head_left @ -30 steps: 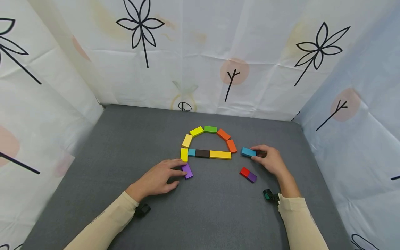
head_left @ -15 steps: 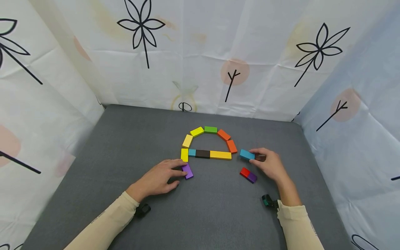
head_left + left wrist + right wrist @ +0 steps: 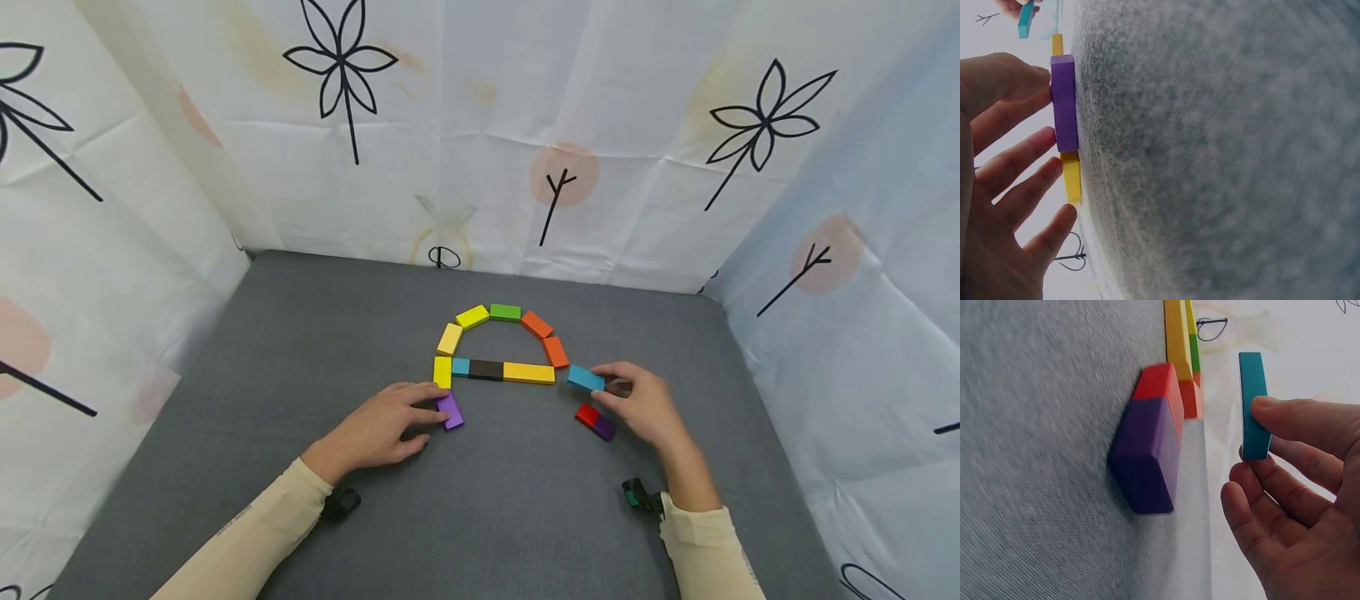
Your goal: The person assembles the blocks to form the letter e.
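Note:
In the head view my right hand (image 3: 643, 407) pinches a blue block (image 3: 585, 377) between thumb and fingers. The right wrist view shows this block (image 3: 1252, 406) raised off the table. My left hand (image 3: 381, 427) touches a light purple block (image 3: 450, 411) with loosely straight fingers; the left wrist view has the fingertips along one side of the purple block (image 3: 1065, 103). That block lies at an angle below a yellow block (image 3: 442, 372). Just below the blue block, a red block (image 3: 587, 414) and a dark purple block (image 3: 603, 427) lie end to end.
An arch of yellow, green (image 3: 505, 312) and orange (image 3: 556, 352) blocks lies on the grey table (image 3: 480, 517). A row with a small blue block (image 3: 461, 367), a dark brown block (image 3: 486, 370) and a long yellow block (image 3: 528, 372) crosses its base. Patterned cloth (image 3: 480, 100) surrounds the table.
My right hand has moved left and slightly toward me with the blue block, now close beside the lower orange block. The left hand has stayed at the light purple block.

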The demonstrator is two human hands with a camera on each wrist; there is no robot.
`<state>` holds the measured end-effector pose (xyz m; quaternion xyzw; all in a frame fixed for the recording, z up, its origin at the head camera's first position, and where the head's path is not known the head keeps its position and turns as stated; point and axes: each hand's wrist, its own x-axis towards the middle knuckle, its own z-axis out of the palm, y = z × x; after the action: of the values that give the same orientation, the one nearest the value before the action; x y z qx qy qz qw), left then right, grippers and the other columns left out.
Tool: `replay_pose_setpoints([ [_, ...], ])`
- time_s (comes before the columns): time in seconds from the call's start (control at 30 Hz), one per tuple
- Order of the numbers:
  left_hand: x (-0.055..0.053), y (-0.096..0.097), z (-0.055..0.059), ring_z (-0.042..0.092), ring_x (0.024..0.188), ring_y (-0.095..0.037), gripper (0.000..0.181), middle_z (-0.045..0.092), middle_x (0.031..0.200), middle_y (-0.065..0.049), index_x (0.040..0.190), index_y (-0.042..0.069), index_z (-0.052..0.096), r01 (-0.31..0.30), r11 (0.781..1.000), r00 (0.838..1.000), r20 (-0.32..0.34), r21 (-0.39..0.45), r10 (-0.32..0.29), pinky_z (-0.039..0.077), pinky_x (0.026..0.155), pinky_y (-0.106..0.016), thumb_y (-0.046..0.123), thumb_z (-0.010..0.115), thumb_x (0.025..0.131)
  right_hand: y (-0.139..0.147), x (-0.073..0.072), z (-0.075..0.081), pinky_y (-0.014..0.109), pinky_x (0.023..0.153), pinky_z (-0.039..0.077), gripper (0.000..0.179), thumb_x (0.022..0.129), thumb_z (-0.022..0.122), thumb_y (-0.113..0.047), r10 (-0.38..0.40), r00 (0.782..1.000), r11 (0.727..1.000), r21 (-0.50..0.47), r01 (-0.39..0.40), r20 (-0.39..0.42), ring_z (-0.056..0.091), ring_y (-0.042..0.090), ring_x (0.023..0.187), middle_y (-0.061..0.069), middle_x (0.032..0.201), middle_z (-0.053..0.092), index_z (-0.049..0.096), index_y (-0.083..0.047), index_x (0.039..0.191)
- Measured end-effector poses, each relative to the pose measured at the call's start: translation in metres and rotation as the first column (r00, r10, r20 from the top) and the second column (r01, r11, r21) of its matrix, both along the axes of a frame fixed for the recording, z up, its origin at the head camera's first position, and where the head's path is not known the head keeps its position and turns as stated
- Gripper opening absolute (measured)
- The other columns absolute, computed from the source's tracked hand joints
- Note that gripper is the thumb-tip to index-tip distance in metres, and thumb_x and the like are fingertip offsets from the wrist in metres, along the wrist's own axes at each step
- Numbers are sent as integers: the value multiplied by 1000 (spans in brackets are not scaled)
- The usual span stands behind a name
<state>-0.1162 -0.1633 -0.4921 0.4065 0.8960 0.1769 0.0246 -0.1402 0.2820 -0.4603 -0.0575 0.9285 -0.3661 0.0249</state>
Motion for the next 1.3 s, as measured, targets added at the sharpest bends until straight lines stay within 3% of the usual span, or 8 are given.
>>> replay_pose_setpoints([
  [0.6, -3, -1, 5, 49, 148, -28, 46, 53, 162, -4, 145, 22, 73, 10, 999, 1000, 22, -44, -9, 41, 119, -55, 26, 78, 100, -28, 20, 1, 44, 83, 57, 34, 94, 86, -8, 40, 999, 999, -20, -41, -30, 72, 24, 97, 5, 120, 74, 79, -12, 127],
  [1.3, -1, -1, 3, 49, 148, -29, 46, 52, 162, -4, 145, 21, 73, 1, 999, 1000, 23, -32, 0, 40, 119, -55, 26, 78, 99, -64, 35, 2, 50, 87, 57, 35, 90, 91, -9, 126, 988, 992, 5, -126, -88, 69, 26, 99, 1, 122, 74, 81, -15, 122],
])
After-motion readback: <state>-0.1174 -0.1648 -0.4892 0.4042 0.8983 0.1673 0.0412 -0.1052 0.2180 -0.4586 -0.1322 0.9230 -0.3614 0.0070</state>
